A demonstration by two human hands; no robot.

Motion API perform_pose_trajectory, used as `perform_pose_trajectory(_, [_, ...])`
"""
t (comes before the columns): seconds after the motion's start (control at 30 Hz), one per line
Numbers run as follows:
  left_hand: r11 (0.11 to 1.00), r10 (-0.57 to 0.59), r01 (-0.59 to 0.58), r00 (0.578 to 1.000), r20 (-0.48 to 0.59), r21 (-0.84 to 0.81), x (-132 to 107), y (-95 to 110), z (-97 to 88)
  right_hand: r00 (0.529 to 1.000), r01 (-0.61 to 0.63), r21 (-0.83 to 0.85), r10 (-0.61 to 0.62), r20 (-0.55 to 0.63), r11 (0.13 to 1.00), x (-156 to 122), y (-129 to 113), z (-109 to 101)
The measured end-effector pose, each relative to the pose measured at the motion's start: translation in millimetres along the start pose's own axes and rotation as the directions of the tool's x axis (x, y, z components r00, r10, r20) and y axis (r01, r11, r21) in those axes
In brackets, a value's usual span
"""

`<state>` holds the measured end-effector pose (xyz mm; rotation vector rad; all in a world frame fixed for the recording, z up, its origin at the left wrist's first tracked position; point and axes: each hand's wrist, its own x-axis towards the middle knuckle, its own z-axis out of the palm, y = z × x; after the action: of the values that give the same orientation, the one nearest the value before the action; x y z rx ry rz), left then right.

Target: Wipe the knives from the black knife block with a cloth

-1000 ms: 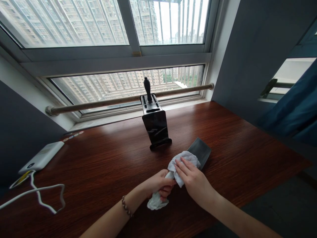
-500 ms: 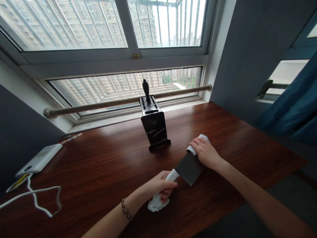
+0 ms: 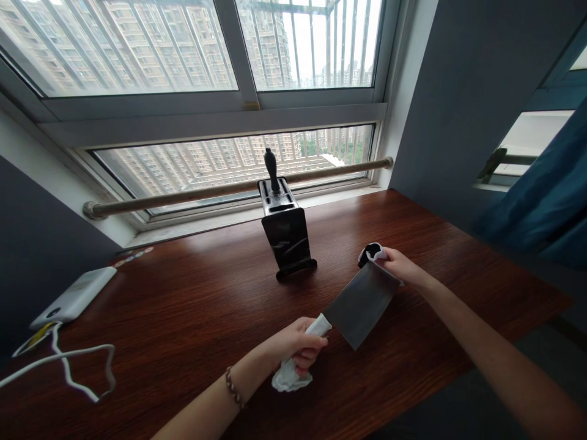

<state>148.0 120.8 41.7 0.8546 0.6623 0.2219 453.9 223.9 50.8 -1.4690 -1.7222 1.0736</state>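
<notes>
My left hand (image 3: 298,343) is closed round the handle of a cleaver, with crumpled white tissue or cloth (image 3: 291,377) wrapped about the grip and hanging below my fingers. The broad grey cleaver blade (image 3: 364,305) points up and to the right, over the table. At the blade's far end, my right hand (image 3: 400,266) pinches a black-and-white cloth (image 3: 370,252). The cloth lies against the blade's far edge, its dark side showing in an open fold. Some of my right fingers are hidden by the cloth and blade.
A black knife block (image 3: 288,238) with one dark-handled tool (image 3: 271,168) in it stands near the window. On the left lie a white device (image 3: 76,296) and a white cable (image 3: 87,351). The brown wooden table (image 3: 197,293) ends at the lower right.
My right hand has shifted right along the blade's far end, and the cloth has opened to show its dark side. More of the blade is bare. My left hand stays almost still.
</notes>
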Motion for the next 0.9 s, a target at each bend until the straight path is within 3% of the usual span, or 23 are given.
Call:
perform_pose_trajectory(0.37, [0.998, 0.013, -0.013, 1.0, 0.011, -0.063, 3, -2, -5.5, 0.982, -0.13, 0.275, 0.162, -0.099, 0.953, -22, 17, 1])
perform_pose_trajectory(0.5, [0.997, 0.01, -0.009, 1.0, 0.019, -0.076, 3, -2, -6.2, 0.955, -0.154, 0.353, 0.231, -0.188, 0.923, -33, 24, 8])
perform_pose_trajectory(0.8, [0.988, 0.049, -0.052, 0.999, -0.022, -0.148, 5, -1, -10.3, 0.897, -0.124, 0.462, 0.298, -0.327, 0.878, -41, 32, 15])
perform_pose_trajectory(0.9, [0.985, 0.054, -0.058, 0.998, -0.028, -0.162, 7, -1, -10.7, 0.84, -0.035, 0.363, 0.224, -0.494, 0.931, -45, 26, 10])
